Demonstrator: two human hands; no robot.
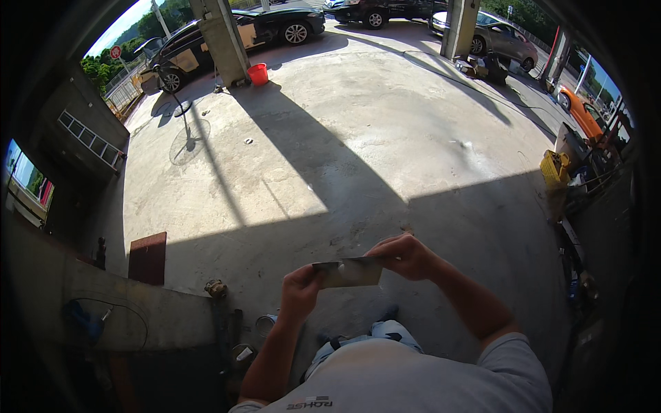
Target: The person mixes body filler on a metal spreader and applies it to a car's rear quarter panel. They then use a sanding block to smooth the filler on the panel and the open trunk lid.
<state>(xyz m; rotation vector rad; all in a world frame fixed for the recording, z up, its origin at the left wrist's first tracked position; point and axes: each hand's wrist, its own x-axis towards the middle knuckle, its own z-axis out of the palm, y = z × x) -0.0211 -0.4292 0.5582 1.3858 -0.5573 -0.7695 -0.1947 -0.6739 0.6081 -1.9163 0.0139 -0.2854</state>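
In front of my body, a small tan sheet with a dark upper edge (354,275) is stretched between both hands; it looks like folded sandpaper. My left hand (300,288) is closed on its left end, thumb and fingers pinching it. At the other end, my right hand (407,257) pinches the upper right corner, slightly higher than the left. A pale patch shows at the middle of the dark edge. Fingers partly cover both ends of the sheet.
A standing fan (190,143) and a red bucket (258,74) stand ahead to the left. A dark red board (147,258) lies left. Concrete pillars (226,41) rise before parked cars (296,31). Right, a yellow basket (555,169) sits among clutter. Cans (265,325) stand near my left forearm.
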